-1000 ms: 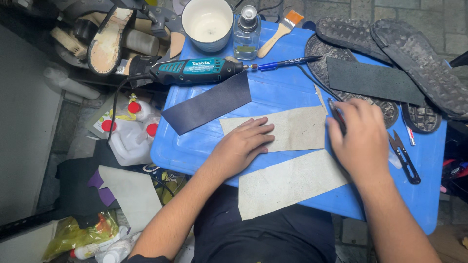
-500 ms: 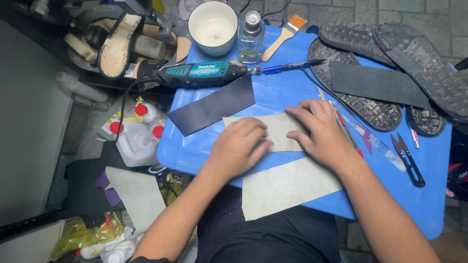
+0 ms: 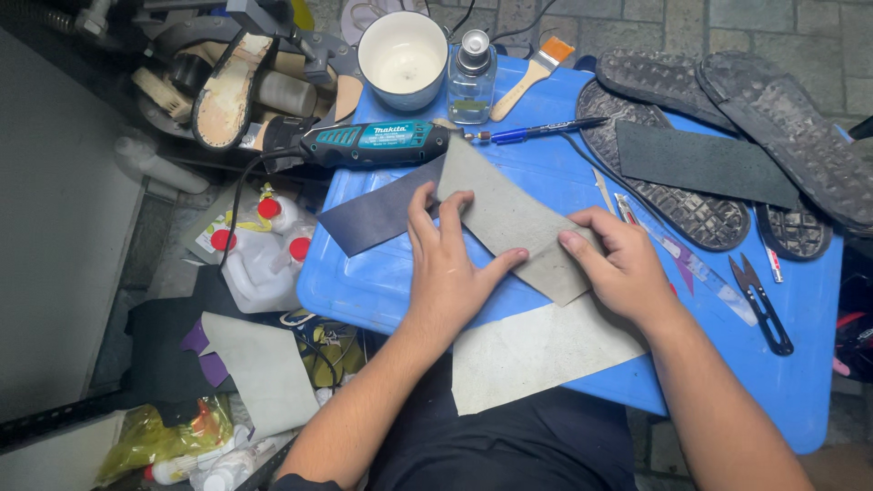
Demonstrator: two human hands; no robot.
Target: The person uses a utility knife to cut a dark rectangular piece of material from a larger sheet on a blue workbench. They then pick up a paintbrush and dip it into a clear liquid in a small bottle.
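Observation:
A grey leather piece (image 3: 507,214) lies slanted across the blue plastic lid (image 3: 818,382). My left hand (image 3: 447,264) presses flat on its left end, fingers spread. On the piece's right edge my right hand (image 3: 618,264) grips it with curled fingers. A larger pale leather sheet (image 3: 536,350) lies below both hands at the lid's near edge. A dark blue leather strip (image 3: 377,214) sits just left of my left hand.
A teal rotary tool (image 3: 373,143), a blue pen (image 3: 536,130), a white cup (image 3: 403,56), a glass bottle (image 3: 473,77) and a brush (image 3: 532,77) line the back. Black shoe soles (image 3: 727,118), a clear ruler (image 3: 691,264) and black snips (image 3: 764,300) lie right. Bottles (image 3: 264,255) stand on the floor at left.
The grey leather piece has been turned from lying level to slanting up toward the rotary tool. My right hand came left from the ruler area onto the piece; my left hand shifted with it.

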